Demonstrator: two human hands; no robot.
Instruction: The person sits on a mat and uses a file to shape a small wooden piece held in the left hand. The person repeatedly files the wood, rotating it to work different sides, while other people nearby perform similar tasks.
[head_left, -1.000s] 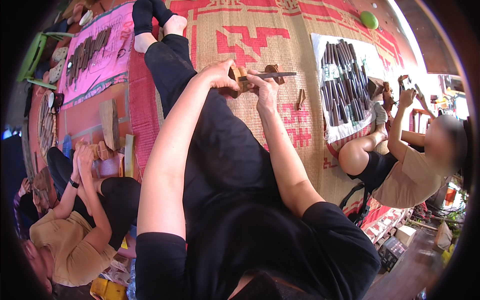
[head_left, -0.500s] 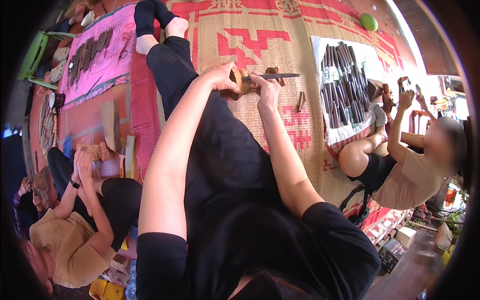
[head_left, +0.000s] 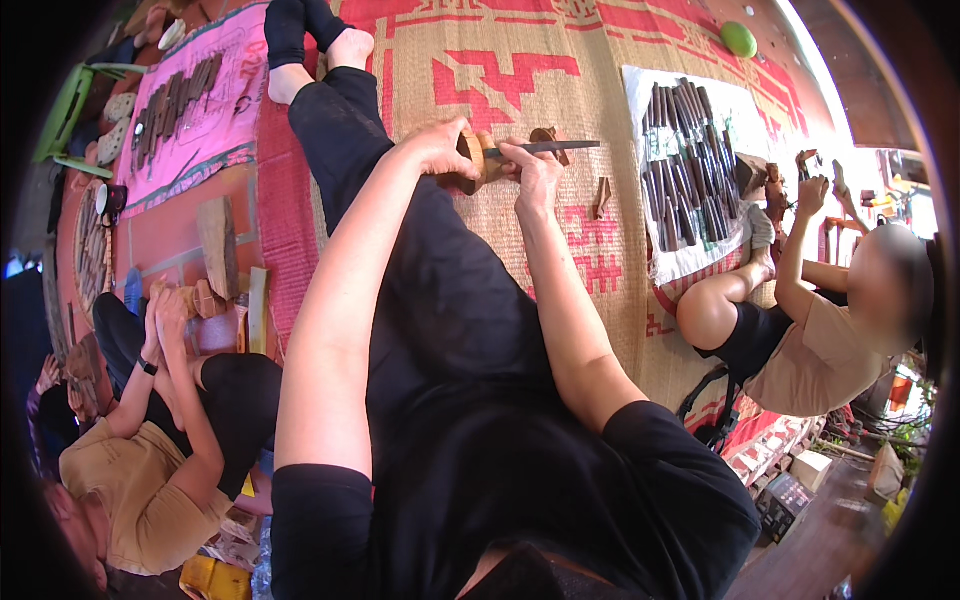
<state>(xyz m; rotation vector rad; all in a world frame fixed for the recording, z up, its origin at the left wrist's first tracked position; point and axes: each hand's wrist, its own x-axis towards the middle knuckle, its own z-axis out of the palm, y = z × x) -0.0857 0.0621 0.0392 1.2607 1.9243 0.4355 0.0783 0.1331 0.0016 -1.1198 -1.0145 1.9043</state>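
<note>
My left hand [head_left: 442, 148] is wrapped round a small carved piece of light-brown wood [head_left: 491, 168], held above the mat beside my leg. In my right hand [head_left: 538, 178] is a slim dark file-like tool [head_left: 560, 147], pinched near the wood and lying crosswise. One end of the tool meets the wood; the other points to the right. Where the tool touches it is partly hidden by my fingers. Just beyond the tool a curved brown wood piece [head_left: 548, 134] rests on the mat, and a small forked wooden piece [head_left: 601, 198] lies to the right.
A patterned red and straw mat [head_left: 600, 100] spreads under me. Rows of dark-handled tools [head_left: 688, 165] lie on a white sheet at right; more tools [head_left: 178, 105] lie on a pink cloth at far left. One person [head_left: 150, 480] sits at left, another [head_left: 820, 350] at right. A green ball-like object [head_left: 738, 41] lies far right.
Both hands keep their hold, with the wood and the tool in nearly the same place. The whole view has shifted very slightly.
</note>
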